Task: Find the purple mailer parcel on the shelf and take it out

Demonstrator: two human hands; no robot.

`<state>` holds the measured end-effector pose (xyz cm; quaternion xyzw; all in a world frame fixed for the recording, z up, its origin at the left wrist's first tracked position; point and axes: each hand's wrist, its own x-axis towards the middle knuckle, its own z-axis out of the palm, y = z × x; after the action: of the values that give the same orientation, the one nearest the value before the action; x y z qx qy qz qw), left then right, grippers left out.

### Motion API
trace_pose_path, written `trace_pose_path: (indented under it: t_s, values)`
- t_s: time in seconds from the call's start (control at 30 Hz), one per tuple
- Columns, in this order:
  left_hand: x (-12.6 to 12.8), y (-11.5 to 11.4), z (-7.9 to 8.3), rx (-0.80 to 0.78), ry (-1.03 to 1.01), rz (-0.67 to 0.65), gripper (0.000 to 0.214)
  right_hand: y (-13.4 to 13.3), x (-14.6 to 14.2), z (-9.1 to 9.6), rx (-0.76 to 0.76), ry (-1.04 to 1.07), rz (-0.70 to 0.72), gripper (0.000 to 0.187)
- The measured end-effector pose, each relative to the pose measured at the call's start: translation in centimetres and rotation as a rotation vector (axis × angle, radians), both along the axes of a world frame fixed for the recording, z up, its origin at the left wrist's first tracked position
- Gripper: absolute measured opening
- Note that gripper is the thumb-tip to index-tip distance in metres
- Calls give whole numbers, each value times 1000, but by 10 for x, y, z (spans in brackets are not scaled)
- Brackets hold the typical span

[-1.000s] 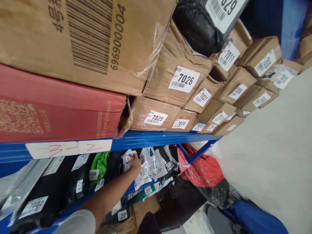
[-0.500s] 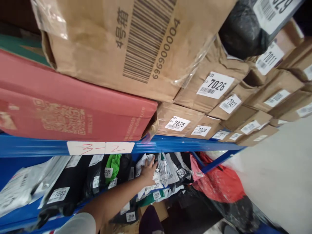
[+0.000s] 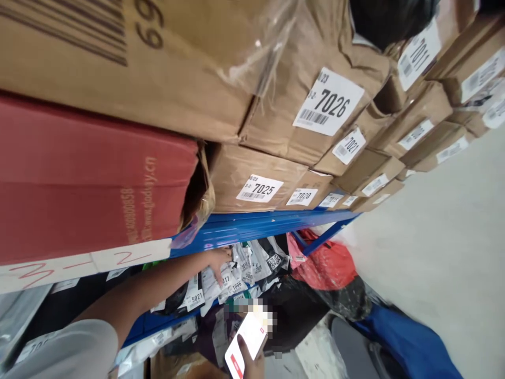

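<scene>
My left hand [image 3: 219,262] reaches in under the blue shelf beam. Its thumb and fingers are apart, lying against a white parcel bag [image 3: 215,292] whose label is partly covered. Beside it stand more labelled bags, among them a bag marked 5021 [image 3: 196,298] and one marked 5009 [image 3: 248,275]. Low in the picture my right hand [image 3: 255,367] grips a phone [image 3: 249,337] with a lit white screen and a red button. The thumb lies over the screen; the other fingers are mostly hidden.
Above the beam [image 3: 252,227] are stacked brown cartons, such as 7026 [image 3: 284,116] and 7025 [image 3: 224,179], beside a red box [image 3: 87,179]. Red bags [image 3: 327,266] and a black bag [image 3: 292,310] lie beyond the lower shelf. A pale wall [image 3: 445,252] stands at right.
The view has shifted right and closer to the cartons. My left hand has turned, its thumb now pointing down on a white bag. My right hand with the phone has come into view.
</scene>
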<state>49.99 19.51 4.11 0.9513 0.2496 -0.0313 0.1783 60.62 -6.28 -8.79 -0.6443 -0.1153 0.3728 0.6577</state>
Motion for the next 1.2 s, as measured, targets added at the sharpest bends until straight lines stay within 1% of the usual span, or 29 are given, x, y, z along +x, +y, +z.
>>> trace_pose_path:
  t_s: [0.07,0.1,0.17,0.2,0.27,0.3,0.33,0.4,0.47,0.57,0.67,0.73,0.8,0.9,0.97,1.0,1.03,1.13,1.17,1.2]
  values:
    - [-4,-21,-5,34,-37,67,84,9,2,-1,-3,73,-41,68]
    - [-6,-35,-10,62,-54,122,83,13,4,0,-2,102,-60,71]
    - [-12,-67,-25,69,-13,180,80,17,5,2,9,131,-78,70]
    - [-16,-81,-34,58,31,217,74,19,6,3,21,139,-79,70]
    - [-22,-101,-51,52,119,347,50,20,6,6,40,154,-72,71]
    - [-24,-106,-58,48,159,407,39,20,6,8,39,161,-74,72]
    - [-26,-108,-64,45,194,462,33,19,6,8,34,167,-78,73]
    - [-27,-105,-68,28,252,540,29,18,7,9,25,163,-79,75]
    - [-26,-98,-65,11,281,584,30,17,9,8,27,145,-68,73]
    - [-24,-91,-52,7,253,593,36,16,13,7,46,146,-60,70]
    - [-22,-90,-40,0,170,541,35,17,14,10,57,167,-68,69]
    - [-22,-91,-37,-37,120,471,38,18,13,13,53,168,-73,67]
    - [-25,-87,-35,-77,85,380,34,19,12,16,54,169,-81,66]
    - [-30,-70,-31,-85,31,213,26,21,11,16,45,160,-87,68]
    - [-33,-55,-29,-67,-4,105,25,21,10,14,34,147,-78,70]
    - [-34,-48,-28,-57,-21,57,31,21,10,13,31,145,-73,70]
    - [-33,-41,-27,-46,-43,4,41,21,10,12,29,147,-71,70]
    - [-25,-26,-28,-29,-119,-131,90,21,11,10,9,149,-78,71]
    - [-21,-22,-27,-21,-131,-158,104,21,10,9,-5,143,-84,70]
    - [-17,-19,-27,-9,-128,-176,112,22,10,9,-17,135,-86,70]
